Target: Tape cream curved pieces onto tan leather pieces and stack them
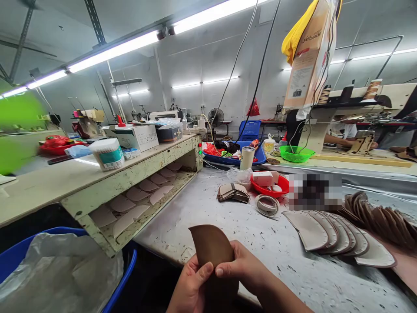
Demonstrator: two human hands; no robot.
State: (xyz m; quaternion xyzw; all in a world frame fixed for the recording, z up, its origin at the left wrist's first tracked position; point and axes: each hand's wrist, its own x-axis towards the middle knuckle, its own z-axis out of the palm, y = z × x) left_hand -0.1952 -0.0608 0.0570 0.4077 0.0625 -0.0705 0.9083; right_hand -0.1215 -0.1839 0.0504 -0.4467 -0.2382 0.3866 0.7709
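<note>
A brown leather-like piece (211, 247) with one curved edge and a pointed corner is held up in front of me, over the near edge of the metal table. My left hand (193, 280) grips its lower left side, the thumb pressed on its face. On the other side my right hand (239, 266) pinches it, and the two thumb tips almost meet. The lower part runs down in shadow behind the hands. To the right, several fanned pale pieces (308, 230) of similar curved outline lie overlapping on the table. Beyond them stands a row of brown pieces (379, 217).
A small stack of pieces (233, 192), a tape roll (267, 205) and a red basket (282, 191) sit farther back. At left, a shelf (130, 221) under a bench holds pale cut pieces, above a blue lined bin (130, 265). A co-worker's arm (339, 140) shows at a sewing machine.
</note>
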